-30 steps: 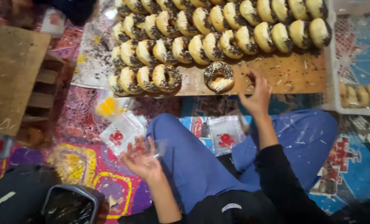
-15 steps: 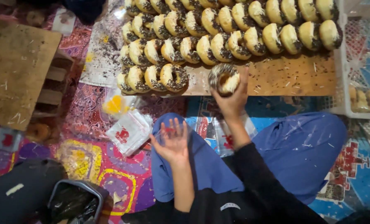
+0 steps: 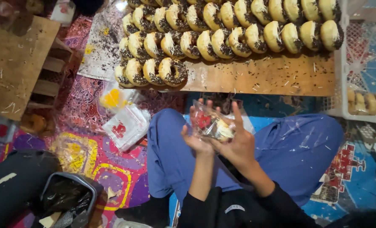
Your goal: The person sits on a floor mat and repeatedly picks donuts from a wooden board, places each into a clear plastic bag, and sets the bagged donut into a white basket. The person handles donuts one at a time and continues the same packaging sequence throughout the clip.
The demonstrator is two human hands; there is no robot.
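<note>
Both hands closed around the doughnut (image 3: 222, 130) in its clear bag (image 3: 207, 123) above my lap — left hand (image 3: 196, 137) underneath, right hand (image 3: 238, 143) gripping its side — risk: squeezing could smear the sprinkled topping against the plastic, or the thin bag could slip.

You have two hands (image 3: 221, 139) on one clear bag (image 3: 209, 124) holding one doughnut (image 3: 224, 131). Three rows of sprinkled doughnuts (image 3: 221, 42) line one wooden board (image 3: 272, 76); the exact number is hard to tell.
</note>
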